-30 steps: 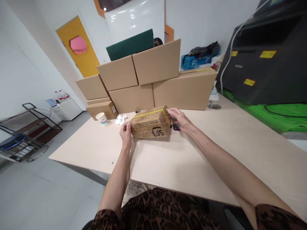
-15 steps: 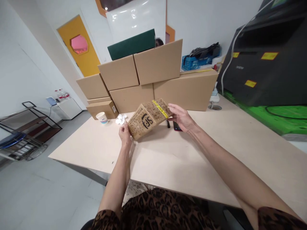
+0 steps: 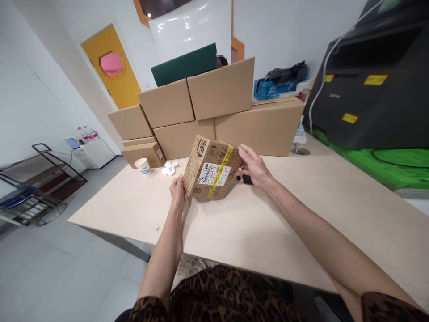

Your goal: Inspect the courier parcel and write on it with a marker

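The parcel [image 3: 214, 169] is tilted between the two hands over the desk [image 3: 284, 223], its white label [image 3: 213, 174] and yellow tape [image 3: 221, 169] in view; whether its lower edge touches the wood, I cannot tell. It could slip or swing round, I judge, because the support looks uneven — the left hand [image 3: 177, 190] has only a lower corner, and a loose touch at the far side would let the weight turn about that pinch. The left fingers close on that corner, with the parcel rising up and to the right from them. The right fingers are bent beside its upper right edge, apparently touching; whether the right hand [image 3: 255, 166] truly grips is unclear. Near that hand lie a phone [image 3: 248, 180] and a small black thing [image 3: 238, 177]. Farther left are crumpled tissue [image 3: 169, 167] and a paper cup [image 3: 143, 166], with large cardboard boxes [image 3: 184, 136] stacked behind.
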`<state>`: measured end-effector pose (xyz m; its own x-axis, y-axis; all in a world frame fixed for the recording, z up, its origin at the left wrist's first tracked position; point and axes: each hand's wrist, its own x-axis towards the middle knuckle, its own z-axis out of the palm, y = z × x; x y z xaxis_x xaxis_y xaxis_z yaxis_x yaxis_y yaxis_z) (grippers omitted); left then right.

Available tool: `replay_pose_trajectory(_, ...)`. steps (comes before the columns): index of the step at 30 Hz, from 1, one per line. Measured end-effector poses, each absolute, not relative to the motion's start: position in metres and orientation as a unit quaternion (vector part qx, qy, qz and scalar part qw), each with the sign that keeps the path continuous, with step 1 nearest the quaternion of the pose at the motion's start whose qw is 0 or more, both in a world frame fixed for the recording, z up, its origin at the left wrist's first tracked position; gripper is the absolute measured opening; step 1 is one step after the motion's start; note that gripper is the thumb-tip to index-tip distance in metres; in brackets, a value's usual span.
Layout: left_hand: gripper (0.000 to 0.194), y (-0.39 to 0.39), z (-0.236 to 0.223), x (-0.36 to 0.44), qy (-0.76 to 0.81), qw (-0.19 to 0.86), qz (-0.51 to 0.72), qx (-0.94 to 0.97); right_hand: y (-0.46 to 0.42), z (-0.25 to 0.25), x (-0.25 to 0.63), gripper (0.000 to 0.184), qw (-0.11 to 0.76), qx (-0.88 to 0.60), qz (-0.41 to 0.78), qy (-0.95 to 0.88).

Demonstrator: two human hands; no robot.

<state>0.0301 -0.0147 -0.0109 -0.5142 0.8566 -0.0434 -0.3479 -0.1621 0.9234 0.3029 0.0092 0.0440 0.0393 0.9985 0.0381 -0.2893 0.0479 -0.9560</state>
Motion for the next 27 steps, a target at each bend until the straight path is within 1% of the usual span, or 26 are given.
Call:
replay_pose_trajectory(4,0.041,-0.016,-0.006,0.03,0.452,0.438,0.732,0.261,0.006,0.049,0.304,0.029,0.582,-0.435,0.524,-0.445)
replay_pose_trajectory(6,0.039,-0.016,-0.003,0.03,0.429,0.446,0.74,0.263,0.005,0.051,0.304,0.023,0.571,-0.453,0.524,-0.441)
replay_pose_trajectory(11,0.038,-0.017,-0.002,0.028,0.396,0.465,0.745,0.269,0.001,0.055,0.301,0.027,0.533,-0.501,0.525,-0.435)
replay_pose_trajectory(17,0.039,-0.017,-0.004,0.026,0.392,0.477,0.74,0.266,-0.001,0.056,0.3,0.032,0.507,-0.509,0.535,-0.444)
replay_pose_trajectory(27,0.041,-0.017,-0.004,0.025,0.414,0.478,0.731,0.257,0.002,0.052,0.301,0.026,0.524,-0.479,0.547,-0.444)
